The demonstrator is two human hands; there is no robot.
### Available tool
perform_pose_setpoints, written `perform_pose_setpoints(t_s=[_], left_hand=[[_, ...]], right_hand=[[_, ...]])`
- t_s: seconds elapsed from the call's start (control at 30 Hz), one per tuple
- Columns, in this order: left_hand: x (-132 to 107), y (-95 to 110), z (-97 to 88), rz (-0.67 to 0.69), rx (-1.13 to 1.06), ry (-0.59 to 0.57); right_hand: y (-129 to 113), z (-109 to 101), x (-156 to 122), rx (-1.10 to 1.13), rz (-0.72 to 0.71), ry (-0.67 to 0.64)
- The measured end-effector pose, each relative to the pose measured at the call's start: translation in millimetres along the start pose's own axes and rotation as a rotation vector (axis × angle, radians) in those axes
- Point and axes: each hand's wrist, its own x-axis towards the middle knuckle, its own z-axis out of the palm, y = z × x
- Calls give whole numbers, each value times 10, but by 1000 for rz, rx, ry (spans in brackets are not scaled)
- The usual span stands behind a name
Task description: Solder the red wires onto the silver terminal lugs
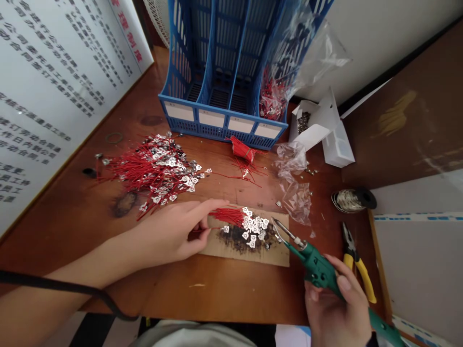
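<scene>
My left hand [173,231] pinches a small bunch of red wires [227,215] with silver terminal lugs [253,229] at their ends, lying on a scorched cardboard pad [275,253]. My right hand [336,308] is closed round a green soldering iron [318,270]; its metal tip [280,227] points at the lugs, just to their right. A large pile of finished red wires with lugs [155,168] lies on the wooden desk [108,270] to the left.
A blue file rack [224,72] stands at the back with a plastic bag of red wires [275,91]. A bound bundle of red wires [243,149], a solder spool [349,200], yellow-handled pliers [356,262] and white boxes [325,130] lie nearby. A black cord [72,289] crosses my left arm.
</scene>
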Motion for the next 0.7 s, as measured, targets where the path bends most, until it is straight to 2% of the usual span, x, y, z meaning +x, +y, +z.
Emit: perform_pose_setpoints(t_s=[0.13, 0.27, 0.4, 0.7], left_hand=[[-6, 1, 3, -10, 10, -5], [12, 13, -23, 49, 45, 20], [39, 21, -65, 69, 82, 25], [60, 51, -123, 126, 38, 21]], right_hand=[[17, -21, 47, 7, -20, -41], [21, 13, 58, 16, -42, -97], [23, 30, 47, 30, -54, -81], [18, -11, 45, 70, 24, -125]])
